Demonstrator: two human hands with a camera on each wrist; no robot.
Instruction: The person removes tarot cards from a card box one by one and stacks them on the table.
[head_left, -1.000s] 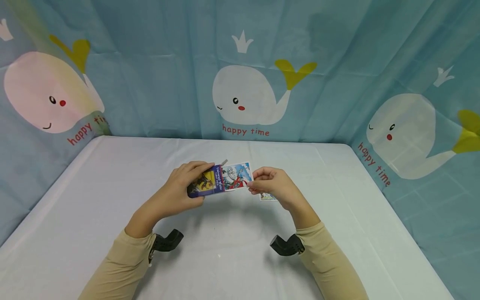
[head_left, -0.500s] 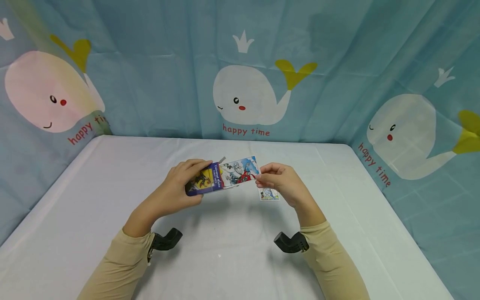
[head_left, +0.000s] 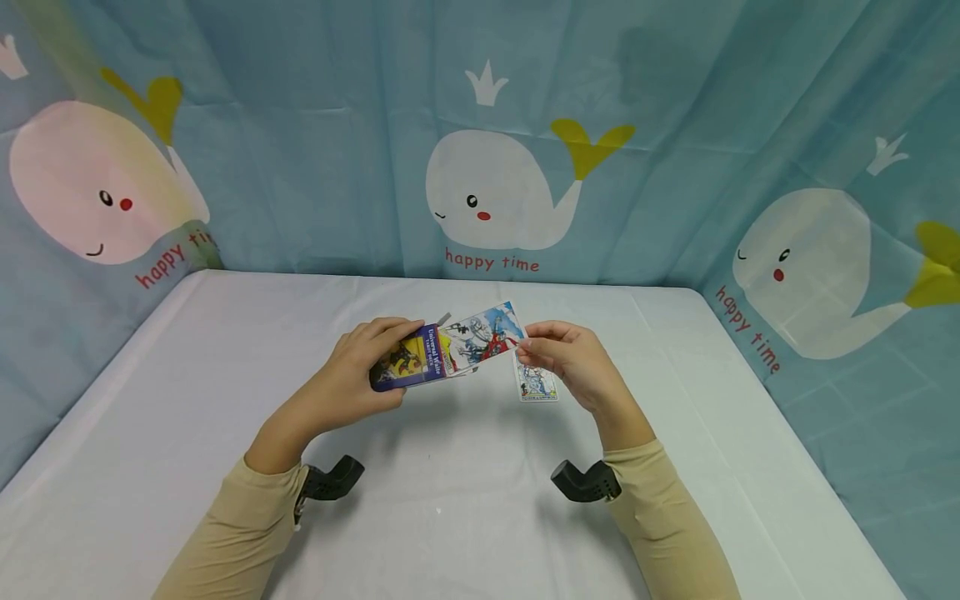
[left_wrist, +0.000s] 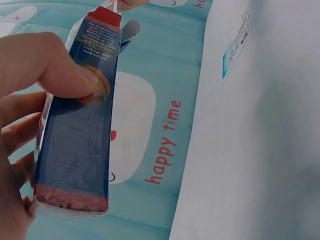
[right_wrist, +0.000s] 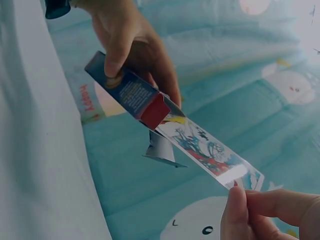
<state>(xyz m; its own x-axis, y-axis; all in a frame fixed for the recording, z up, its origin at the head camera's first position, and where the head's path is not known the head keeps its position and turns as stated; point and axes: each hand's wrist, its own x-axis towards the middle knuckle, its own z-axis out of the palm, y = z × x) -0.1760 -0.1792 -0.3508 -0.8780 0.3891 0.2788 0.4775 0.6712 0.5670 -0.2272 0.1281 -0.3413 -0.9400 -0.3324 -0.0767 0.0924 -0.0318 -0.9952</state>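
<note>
My left hand (head_left: 351, 367) grips a blue and yellow tarot card box (head_left: 411, 365), thumb on its narrow side in the left wrist view. The box is held above the table with its opening toward the right. A picture tarot card (head_left: 483, 336) sticks most of the way out, its inner end at the box mouth. My right hand (head_left: 573, 360) pinches the card's outer corner between thumb and fingertips. In the right wrist view a red flap (right_wrist: 156, 114) stands at the mouth, and the open lid (right_wrist: 162, 150) hangs below it.
Another tarot card (head_left: 537, 383) lies face up on the white-covered table (head_left: 450, 517), partly below my right hand. A blue curtain (head_left: 330, 167) with whale prints hangs along the back and sides. Black wrist cameras (head_left: 333, 479) jut inward from both sleeves.
My right hand has moved right and slightly up, drawing the card farther out of the box and tilting it. The card on the table shows more. The left hand has barely shifted.
</note>
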